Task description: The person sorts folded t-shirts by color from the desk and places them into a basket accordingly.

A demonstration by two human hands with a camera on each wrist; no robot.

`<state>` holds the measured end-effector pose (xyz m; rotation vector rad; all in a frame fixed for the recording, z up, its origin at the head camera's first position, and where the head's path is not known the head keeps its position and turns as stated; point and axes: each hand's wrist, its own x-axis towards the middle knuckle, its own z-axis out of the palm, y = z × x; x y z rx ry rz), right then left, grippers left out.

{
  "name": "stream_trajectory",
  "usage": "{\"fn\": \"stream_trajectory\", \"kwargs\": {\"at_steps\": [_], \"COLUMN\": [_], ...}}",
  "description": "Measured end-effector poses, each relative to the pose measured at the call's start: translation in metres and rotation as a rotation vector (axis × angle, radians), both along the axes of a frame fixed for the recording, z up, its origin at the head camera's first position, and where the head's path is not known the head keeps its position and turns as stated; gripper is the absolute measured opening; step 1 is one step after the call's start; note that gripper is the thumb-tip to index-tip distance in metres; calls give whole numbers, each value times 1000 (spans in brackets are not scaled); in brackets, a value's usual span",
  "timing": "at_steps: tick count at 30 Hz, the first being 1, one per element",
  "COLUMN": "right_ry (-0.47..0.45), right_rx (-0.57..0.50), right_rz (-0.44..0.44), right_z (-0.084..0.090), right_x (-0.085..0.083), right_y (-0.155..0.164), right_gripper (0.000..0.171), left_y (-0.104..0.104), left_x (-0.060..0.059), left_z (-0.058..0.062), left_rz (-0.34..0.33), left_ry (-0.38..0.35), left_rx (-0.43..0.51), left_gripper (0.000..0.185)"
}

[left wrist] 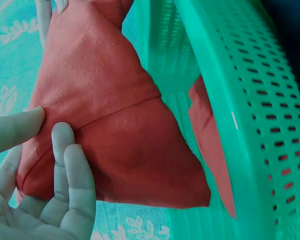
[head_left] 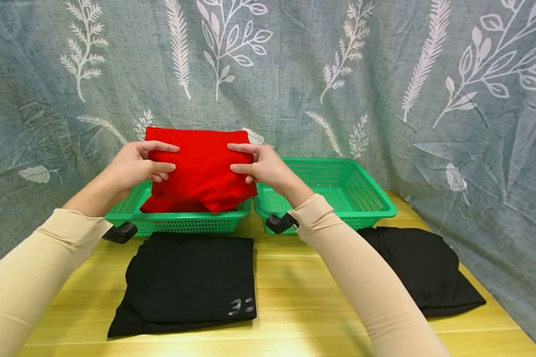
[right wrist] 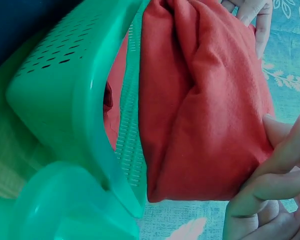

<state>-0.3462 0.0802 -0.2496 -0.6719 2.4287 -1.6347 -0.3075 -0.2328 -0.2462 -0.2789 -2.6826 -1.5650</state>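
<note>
Both hands hold up a folded red cloth [head_left: 201, 166] above the left green basket [head_left: 183, 224]. At its left side the left hand [head_left: 138, 161] pinches the cloth between thumb and fingers. Opposite, the right hand [head_left: 259, 166] pinches its right side. The cloth's lower edge hangs loose; a seam crosses it in the left wrist view. Inside that basket lies another red cloth [left wrist: 210, 140], partly covered by the held one. In the right wrist view the fingers [right wrist: 265, 192] curl at the cloth's corner.
A second green basket [head_left: 366, 213] stands to the right of the first. A folded black cloth [head_left: 192, 282] with pale marks lies in front on the wooden table [head_left: 295, 297]. Another black cloth [head_left: 420, 263] lies at the right, partly behind the right sleeve. A patterned curtain [head_left: 295, 59] hangs behind.
</note>
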Motion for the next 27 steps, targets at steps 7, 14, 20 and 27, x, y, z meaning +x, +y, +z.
{"fn": "stream_trajectory", "kwargs": {"at_steps": [7, 14, 20, 27], "right_ry": [-9, -29, -26, -48], "right_rx": [-15, -16, -29, 6], "right_rz": [14, 2, -19, -30], "right_z": [-5, -11, -18, -27], "right_x": [-6, -12, -18, -18], "right_y": [-15, -31, -43, -51], "right_gripper": [56, 57, 57, 57], "left_y": [-12, -22, -27, -33], "left_x": [-6, -12, -16, -21], "left_z": [-3, -10, -19, -33], "left_rz": [20, 50, 71, 73], "left_ry": [-7, -2, 25, 11], "left_rx": [-40, -93, -93, -91], "left_gripper": [52, 52, 52, 52]}}
